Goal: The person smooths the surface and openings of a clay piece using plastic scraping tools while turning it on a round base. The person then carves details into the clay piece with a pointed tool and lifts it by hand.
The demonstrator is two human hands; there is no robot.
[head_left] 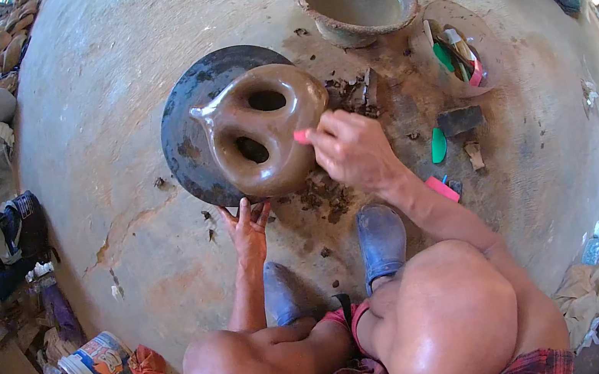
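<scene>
A wet, glossy brown clay piece (271, 128) with two deep oval openings and a small pointed spout at its left rests on a dark round disc (190, 153). My left hand (248, 233) touches the disc's near edge, its fingers stretched and spread. Closed around a small red-orange piece (302, 137), my right hand (353, 149) is at the right side of the clay piece. Most of the small piece is hidden by my fingers, so its kind cannot be made out.
Behind the disc stands a bowl (355, 0) of cloudy water. To the right are a container of tools (455, 55), a green flat piece (438, 144), a dark block (460, 120) and a pink piece (441, 189). Clay scraps (328, 196) lie near my shoes (383, 240). A bucket (99, 372) is at lower left.
</scene>
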